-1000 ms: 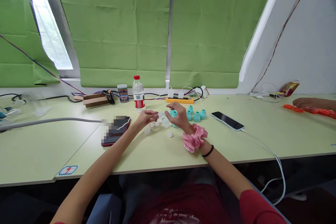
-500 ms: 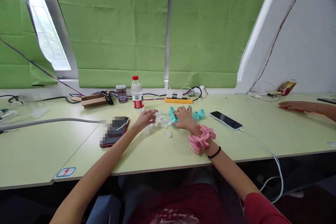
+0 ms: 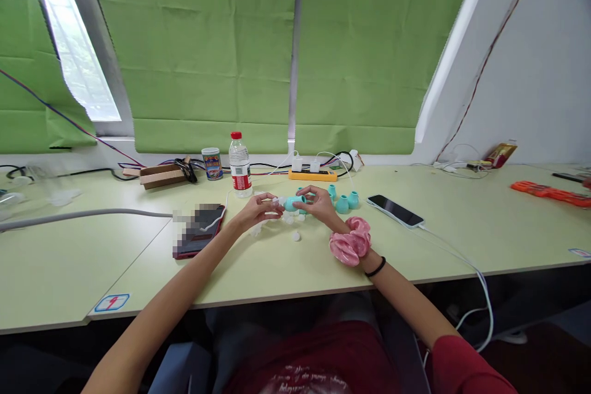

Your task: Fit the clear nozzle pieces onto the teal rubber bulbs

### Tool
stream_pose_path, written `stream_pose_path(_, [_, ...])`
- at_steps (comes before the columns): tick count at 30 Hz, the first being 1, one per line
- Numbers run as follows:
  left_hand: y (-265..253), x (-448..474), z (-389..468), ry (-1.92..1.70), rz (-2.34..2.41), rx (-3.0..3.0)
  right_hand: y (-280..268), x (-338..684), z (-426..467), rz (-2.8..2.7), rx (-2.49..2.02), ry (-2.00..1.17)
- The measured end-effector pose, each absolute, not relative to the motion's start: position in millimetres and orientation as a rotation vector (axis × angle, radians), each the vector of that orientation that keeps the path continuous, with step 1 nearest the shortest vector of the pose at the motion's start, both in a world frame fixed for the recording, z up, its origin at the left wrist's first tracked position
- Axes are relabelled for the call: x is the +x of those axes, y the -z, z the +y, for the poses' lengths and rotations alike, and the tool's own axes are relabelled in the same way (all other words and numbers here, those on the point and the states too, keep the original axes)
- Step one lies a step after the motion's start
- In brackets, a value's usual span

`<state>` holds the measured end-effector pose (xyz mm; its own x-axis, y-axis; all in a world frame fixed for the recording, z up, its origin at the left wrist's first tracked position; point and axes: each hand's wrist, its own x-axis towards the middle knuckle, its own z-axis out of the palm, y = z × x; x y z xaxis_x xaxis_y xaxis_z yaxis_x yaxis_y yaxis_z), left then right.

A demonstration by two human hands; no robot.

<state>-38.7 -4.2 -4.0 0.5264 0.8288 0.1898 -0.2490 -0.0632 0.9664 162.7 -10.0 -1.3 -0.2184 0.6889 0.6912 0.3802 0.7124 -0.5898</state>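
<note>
My right hand (image 3: 319,204) grips a small teal bulb-shaped piece with a narrow neck (image 3: 294,203), tilted on its side with its open end toward my palm. My left hand (image 3: 257,209) pinches a small translucent white piece (image 3: 278,201) against the left end of the teal piece. Under and around both hands lie several translucent white pieces (image 3: 289,218); a single round white piece (image 3: 296,236) sits nearer the table's front edge. To the right of my right hand several teal pieces stand upright, among them one teal piece (image 3: 341,204).
Left of my hands lies a dark tablet (image 3: 210,231) with a cable. Behind stand a red-capped bottle (image 3: 241,166), a can (image 3: 212,164), a cardboard box (image 3: 161,176) and an orange power strip (image 3: 313,175). A charging phone (image 3: 396,211) and an orange object (image 3: 551,192) lie rightward.
My right hand has lifted a teal piece from the group, turned it sideways and brought it left to my left hand. Another person's hand has left the right side, where an orange object now shows.
</note>
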Motion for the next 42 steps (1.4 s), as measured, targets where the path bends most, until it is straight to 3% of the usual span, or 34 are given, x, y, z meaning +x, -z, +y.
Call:
stream_pose_path(5, [3.8, -36.3, -6.3, -0.988, 0.508, 1.352, 7.9, 153.1, -10.4, -1.807, -0.783, -0.406])
stream_pose_path(15, [0.7, -35.4, -6.3, -0.943, 0.559, 1.413, 14.7, 148.3, -12.8, -1.868, -0.951, -0.015])
stream_pose_path(27, [-1.8, -32.8, -14.5, -0.844, 0.737, 1.640, 19.0, 151.6, -18.7, -2.138, -1.044, 0.157])
stream_pose_path(34, [0.5, -27.0, -16.7, -0.948, 0.824, 1.849, 17.3, 155.2, -18.4, -2.177, -1.042, 0.053])
stream_pose_path(42, [6.6, -24.1, -14.2, -1.035, 0.876, 1.973, 18.8, 152.8, -15.5, -2.074, -1.025, -0.298])
